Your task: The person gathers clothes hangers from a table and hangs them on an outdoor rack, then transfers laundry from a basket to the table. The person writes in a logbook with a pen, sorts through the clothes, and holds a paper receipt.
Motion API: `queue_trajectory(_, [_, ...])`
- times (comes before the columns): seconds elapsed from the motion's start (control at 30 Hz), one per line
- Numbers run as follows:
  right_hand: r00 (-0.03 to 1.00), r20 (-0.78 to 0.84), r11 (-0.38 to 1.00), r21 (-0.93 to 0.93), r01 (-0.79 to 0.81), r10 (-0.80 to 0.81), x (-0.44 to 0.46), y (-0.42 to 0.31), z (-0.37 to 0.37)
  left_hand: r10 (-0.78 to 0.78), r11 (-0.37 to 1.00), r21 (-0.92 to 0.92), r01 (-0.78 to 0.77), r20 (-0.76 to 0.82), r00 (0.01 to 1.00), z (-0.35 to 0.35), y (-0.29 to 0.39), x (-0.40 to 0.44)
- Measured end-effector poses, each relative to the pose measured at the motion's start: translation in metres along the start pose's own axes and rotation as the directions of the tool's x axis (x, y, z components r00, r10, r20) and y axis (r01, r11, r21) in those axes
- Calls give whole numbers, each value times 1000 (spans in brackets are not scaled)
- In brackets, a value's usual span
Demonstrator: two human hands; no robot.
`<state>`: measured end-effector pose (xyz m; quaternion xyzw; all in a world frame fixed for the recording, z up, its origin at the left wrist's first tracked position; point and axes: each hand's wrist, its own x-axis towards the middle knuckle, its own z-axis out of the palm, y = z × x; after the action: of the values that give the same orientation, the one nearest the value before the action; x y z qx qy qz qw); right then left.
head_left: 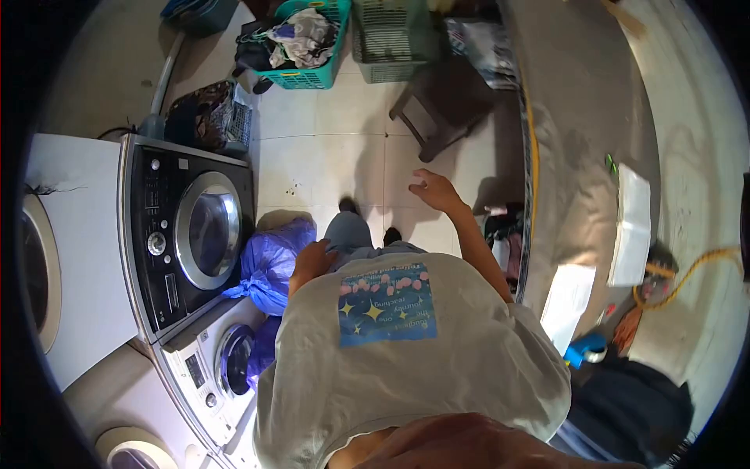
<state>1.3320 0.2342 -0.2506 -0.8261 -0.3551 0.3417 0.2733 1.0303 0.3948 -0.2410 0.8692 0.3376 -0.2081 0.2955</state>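
Note:
My right hand (435, 191) is held out over the tiled floor, fingers apart, with nothing in it. The dark brown stool (449, 102) is the thing nearest to it, a short way ahead and not touched. My left hand (312, 259) hangs low by my left hip, against or close to my grey trousers (348, 230). Its fingers point down and are partly hidden, so their grip is unclear. Just left of that hand lies a tied blue plastic bag (275, 258), and I cannot tell if they touch.
Front-loading washing machines, one with a black front (166, 242), line the left side. Ahead stand a teal basket (332, 66) full of clothes and a grey-green basket (383, 70). A long table (574, 156) on the right carries paper sheets (631, 227) and blue tape (586, 349).

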Motion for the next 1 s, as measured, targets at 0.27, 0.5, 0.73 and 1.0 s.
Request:
queue_trajectory(0.27, [991, 130, 999, 39, -39, 33, 167, -19, 8, -25, 995, 98, -7, 323, 946, -99, -18, 157])
queue_trajectory(0.5, [933, 344, 986, 91, -141, 101, 289, -66, -18, -100, 994, -50, 98, -29, 995, -184, -29, 265])
queue_trajectory(0.73, [945, 316, 984, 121, -130, 86, 442, -86, -47, -216, 972, -54, 228, 176, 960, -209, -43, 353])
queue_trajectory(1.0, [880, 462, 988, 44, -147, 111, 595, -115, -87, -380, 894, -257, 367, -4, 925, -264, -8, 428])
